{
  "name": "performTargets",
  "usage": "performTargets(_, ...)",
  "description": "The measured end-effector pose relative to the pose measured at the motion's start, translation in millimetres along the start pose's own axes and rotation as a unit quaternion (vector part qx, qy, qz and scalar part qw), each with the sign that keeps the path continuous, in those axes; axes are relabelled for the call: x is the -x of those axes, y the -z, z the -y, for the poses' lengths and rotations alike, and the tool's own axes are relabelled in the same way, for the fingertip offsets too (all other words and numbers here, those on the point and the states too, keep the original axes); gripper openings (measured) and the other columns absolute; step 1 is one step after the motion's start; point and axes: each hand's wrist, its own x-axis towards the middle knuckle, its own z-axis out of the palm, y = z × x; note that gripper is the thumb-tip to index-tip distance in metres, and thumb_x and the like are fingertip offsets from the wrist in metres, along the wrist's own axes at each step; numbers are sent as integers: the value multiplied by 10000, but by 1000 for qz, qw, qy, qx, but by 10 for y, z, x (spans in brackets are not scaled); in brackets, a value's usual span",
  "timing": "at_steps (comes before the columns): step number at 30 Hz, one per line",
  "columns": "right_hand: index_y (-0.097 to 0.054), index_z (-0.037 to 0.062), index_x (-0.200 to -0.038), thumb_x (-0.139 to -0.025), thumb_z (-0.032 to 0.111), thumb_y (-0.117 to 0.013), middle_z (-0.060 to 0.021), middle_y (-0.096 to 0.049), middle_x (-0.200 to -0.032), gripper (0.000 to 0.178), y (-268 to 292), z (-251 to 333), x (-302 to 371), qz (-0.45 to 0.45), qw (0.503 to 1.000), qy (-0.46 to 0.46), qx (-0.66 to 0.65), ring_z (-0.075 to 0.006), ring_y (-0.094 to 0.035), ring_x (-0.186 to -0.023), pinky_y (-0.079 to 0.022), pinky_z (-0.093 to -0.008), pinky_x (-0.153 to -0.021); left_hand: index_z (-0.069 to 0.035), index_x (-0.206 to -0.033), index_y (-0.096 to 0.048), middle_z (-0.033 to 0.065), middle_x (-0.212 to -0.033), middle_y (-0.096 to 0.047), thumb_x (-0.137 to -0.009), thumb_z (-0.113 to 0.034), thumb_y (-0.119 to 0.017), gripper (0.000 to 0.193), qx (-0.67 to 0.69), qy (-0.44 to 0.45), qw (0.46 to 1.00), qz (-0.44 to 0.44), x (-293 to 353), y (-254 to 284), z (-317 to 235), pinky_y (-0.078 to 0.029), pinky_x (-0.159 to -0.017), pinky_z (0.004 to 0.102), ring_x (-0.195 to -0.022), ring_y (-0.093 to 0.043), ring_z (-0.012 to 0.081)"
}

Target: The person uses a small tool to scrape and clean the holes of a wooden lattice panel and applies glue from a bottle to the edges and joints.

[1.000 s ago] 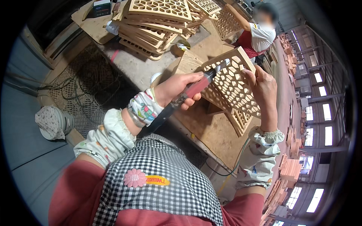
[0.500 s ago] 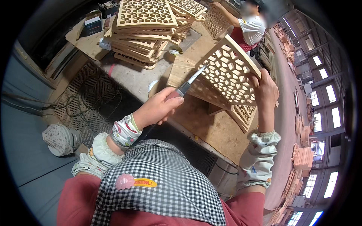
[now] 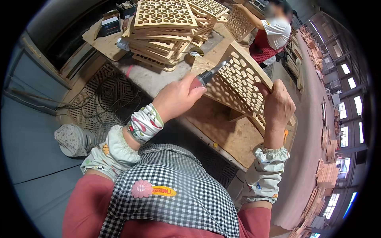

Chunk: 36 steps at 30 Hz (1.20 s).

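My left hand (image 3: 174,97) is closed round the reddish handle of a knife (image 3: 204,77), which has a dark collar and a narrow metal blade. The blade reaches the upper left part of a pale wooden lattice panel (image 3: 254,66); whether it touches the wood I cannot tell. My right hand (image 3: 279,106) grips the panel's right edge, thumb on the lattice face, and the panel stands tilted over the bench. Beneath it lies another latticed piece (image 3: 222,90), partly covered by the held panel.
A tall stack of lattice panels (image 3: 164,16) stands at the far left of the workbench (image 3: 149,81). Beside it is a dark box (image 3: 110,26). A co-worker (image 3: 274,33) handles a panel (image 3: 239,24) across the bench. A covered bucket (image 3: 72,139) stands left on the floor.
The whole view has shifted slightly. My left hand with the knife has moved up and right relative to the panel. The panel is tilted more edge-on, still in my right hand.
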Motion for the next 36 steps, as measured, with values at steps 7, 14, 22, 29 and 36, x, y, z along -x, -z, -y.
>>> performTargets(7,-546,106,-852,-857,527,-800,-67,-661,-756,491,14,10,-33,-17,1000,14,5,-303,-695,-690,-525,-422,-575,-5,-1383,-563,277,-960,-743,-1025,-373,-657,522,-20,6,999,-38,13,-159,-39,-578,-770,530,-902,-721,485)
performTargets(14,-547,99,-854,-875,513,-794,-75,-677,-780,482,63,27,-68,1,1000,9,-2,-314,-701,-709,-530,-426,-590,-23,-1386,-559,255,-939,-751,-1018,-357,-653,506,-41,-7,998,-49,36,-203,-63,-582,-744,546,-851,-721,484)
performTargets(22,-491,77,-827,-915,528,-760,-99,-636,-747,532,140,150,-35,7,999,3,-42,-348,-667,-688,-497,-444,-586,-46,-1136,-561,226,-873,-751,-1007,-341,-643,332,-114,-32,990,-74,-192,-113,-173,-586,-728,559,-814,-728,462)
performTargets(29,-487,84,-833,-930,537,-739,-96,-635,-744,527,71,87,-56,-6,999,5,-31,-350,-663,-685,-491,-446,-583,-42,-1146,-578,230,-909,-745,-1019,-387,-621,370,-91,-17,995,-41,-309,-169,-148,-585,-762,560,-848,-727,467)
performTargets(36,-533,82,-847,-898,529,-770,-103,-680,-786,508,4,-47,-129,19,1000,-6,-11,-352,-694,-722,-521,-447,-611,-56,-1343,-577,177,-895,-728,-1045,-396,-618,455,35,-98,994,-15,-428,-298,209,-586,-632,430,-683,-714,348)
